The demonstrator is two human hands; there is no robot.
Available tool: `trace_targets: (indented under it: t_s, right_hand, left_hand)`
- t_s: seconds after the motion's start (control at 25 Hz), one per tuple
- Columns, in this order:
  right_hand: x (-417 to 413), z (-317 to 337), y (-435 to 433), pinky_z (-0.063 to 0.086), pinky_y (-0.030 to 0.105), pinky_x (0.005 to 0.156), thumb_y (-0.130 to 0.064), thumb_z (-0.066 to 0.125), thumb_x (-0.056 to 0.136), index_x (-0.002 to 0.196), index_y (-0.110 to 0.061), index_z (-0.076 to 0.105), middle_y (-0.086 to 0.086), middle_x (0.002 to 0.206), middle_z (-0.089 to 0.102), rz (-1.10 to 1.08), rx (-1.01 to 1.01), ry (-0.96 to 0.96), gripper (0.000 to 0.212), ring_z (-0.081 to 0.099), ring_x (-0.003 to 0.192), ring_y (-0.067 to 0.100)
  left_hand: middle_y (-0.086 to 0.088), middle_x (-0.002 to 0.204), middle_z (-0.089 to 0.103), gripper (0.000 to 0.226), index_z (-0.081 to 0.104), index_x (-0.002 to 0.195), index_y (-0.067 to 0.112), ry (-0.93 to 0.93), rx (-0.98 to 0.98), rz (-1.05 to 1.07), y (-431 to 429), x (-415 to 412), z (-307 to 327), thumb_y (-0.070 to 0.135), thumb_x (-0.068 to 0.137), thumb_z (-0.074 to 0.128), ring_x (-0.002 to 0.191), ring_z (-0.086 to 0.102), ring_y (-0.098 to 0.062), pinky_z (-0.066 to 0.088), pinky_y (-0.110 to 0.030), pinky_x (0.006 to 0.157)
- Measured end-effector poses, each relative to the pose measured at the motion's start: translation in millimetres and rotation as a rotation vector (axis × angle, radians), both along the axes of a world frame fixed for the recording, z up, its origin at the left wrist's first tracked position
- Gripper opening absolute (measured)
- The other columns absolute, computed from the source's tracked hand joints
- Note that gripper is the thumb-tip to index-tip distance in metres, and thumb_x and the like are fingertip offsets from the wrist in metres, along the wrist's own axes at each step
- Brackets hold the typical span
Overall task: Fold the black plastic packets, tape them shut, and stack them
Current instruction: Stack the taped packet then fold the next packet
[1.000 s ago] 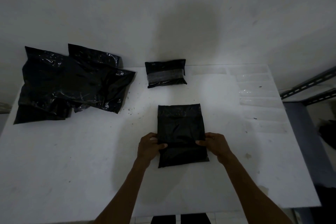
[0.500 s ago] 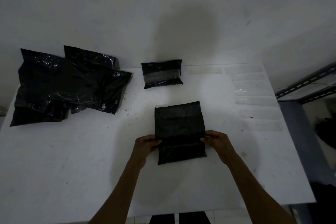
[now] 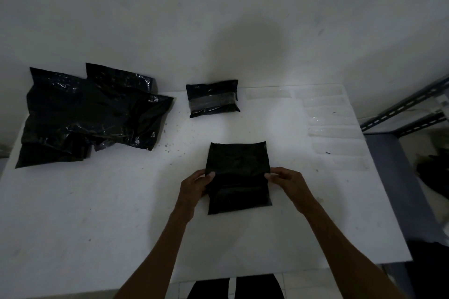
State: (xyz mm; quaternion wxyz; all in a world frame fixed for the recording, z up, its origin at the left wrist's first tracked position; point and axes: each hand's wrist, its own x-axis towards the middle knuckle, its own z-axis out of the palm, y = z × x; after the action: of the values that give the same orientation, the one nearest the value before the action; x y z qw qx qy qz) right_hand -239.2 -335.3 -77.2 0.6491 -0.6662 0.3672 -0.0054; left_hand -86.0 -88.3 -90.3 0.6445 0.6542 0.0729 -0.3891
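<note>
Packet in work: black plastic packet point(image 3: 238, 177) lies on the white counter point(image 3: 97, 213), near its front edge, far flap partly folded toward the person.
Left hand point(image 3: 194, 185): pinches the flap's left edge.
Right hand point(image 3: 288, 181): pinches the flap's right edge.
Finished packet: taped packet point(image 3: 212, 99) rests at the counter's far edge, against the wall.
Unfolded stock: pile of black packets point(image 3: 90, 114) at far left.
Tape: clear strips point(image 3: 332, 119) laid along the right side.

Black packet point(image 3: 238, 177) half-folded (matte) mid-table; taped one point(image 3: 213, 98) behind it.
</note>
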Motion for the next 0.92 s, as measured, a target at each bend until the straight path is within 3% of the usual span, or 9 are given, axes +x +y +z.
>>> trace_targets:
  t_s: [0.24,0.36,0.44,0.56,0.68,0.8,0.92]
  right_hand:
    - [-1,-8,2,0.053,0.014,0.074,-0.005,0.078,0.08,0.091,-0.018,0.077,-0.004,0.089,0.077,-0.029,-0.032,-0.026,0.017,0.072,0.086,0.01]
    - [-14,-11,2,0.053,0.016,0.079,-0.001,0.08,0.075,0.091,-0.01,0.078,-0.003,0.098,0.076,0.058,-0.152,-0.061,0.018,0.071,0.09,0.008]
    - [-28,-14,4,0.053,0.015,0.079,0.007,0.079,0.073,0.084,-0.003,0.078,0.003,0.103,0.074,0.095,-0.241,-0.106,0.015,0.07,0.09,0.004]
    - [-46,-20,10,0.054,0.015,0.072,0.005,0.08,0.073,0.078,-0.013,0.078,-0.003,0.106,0.072,0.146,-0.426,-0.099,0.019,0.068,0.089,-0.003]
    - [-60,-29,16,0.054,0.02,0.067,-0.002,0.08,0.077,0.086,-0.023,0.078,-0.016,0.108,0.069,0.17,-0.553,-0.046,0.023,0.066,0.091,-0.003]
    - [-65,-28,24,0.054,0.023,0.071,-0.005,0.08,0.078,0.101,-0.032,0.07,-0.016,0.105,0.068,0.162,-0.517,-0.016,0.037,0.063,0.087,0.0]
    - [-61,-14,28,0.053,0.021,0.068,-0.017,0.081,0.079,0.099,-0.033,0.07,-0.012,0.107,0.067,0.098,-0.344,-0.01,0.029,0.062,0.082,0.007]
  left_hand:
    - [-0.005,0.104,0.075,0.024,0.074,0.108,0.006,-0.113,0.03,0.02,6,-3,-9,0.005,0.084,0.073,0.1,0.07,-0.022,0.055,-0.04,0.094]
    - [-0.002,0.114,0.073,0.02,0.075,0.103,0.001,-0.223,-0.011,-0.12,25,-5,-19,-0.004,0.085,0.068,0.111,0.066,-0.022,0.051,-0.038,0.099]
    - [0.006,0.118,0.071,0.017,0.077,0.094,0.001,-0.328,0.014,-0.23,36,-9,-23,-0.008,0.084,0.067,0.112,0.065,-0.015,0.051,-0.033,0.1]
    - [0.001,0.131,0.061,0.032,0.08,0.084,0.023,-0.592,0.141,-0.371,48,-16,-29,-0.008,0.08,0.073,0.114,0.057,0.008,0.047,-0.016,0.097]
    - [0.001,0.138,0.052,0.024,0.077,0.077,0.012,-0.761,0.208,-0.419,57,-23,-40,-0.011,0.078,0.072,0.118,0.049,0.015,0.043,-0.007,0.092]
    - [0.004,0.131,0.057,0.012,0.074,0.081,0.012,-0.785,0.212,-0.394,58,-30,-41,0.002,0.076,0.073,0.105,0.059,0.006,0.046,-0.007,0.084]
    - [0.006,0.105,0.065,0.012,0.07,0.08,0.007,-0.742,0.172,-0.372,54,-35,-36,0.014,0.076,0.078,0.091,0.064,-0.001,0.05,-0.016,0.077]
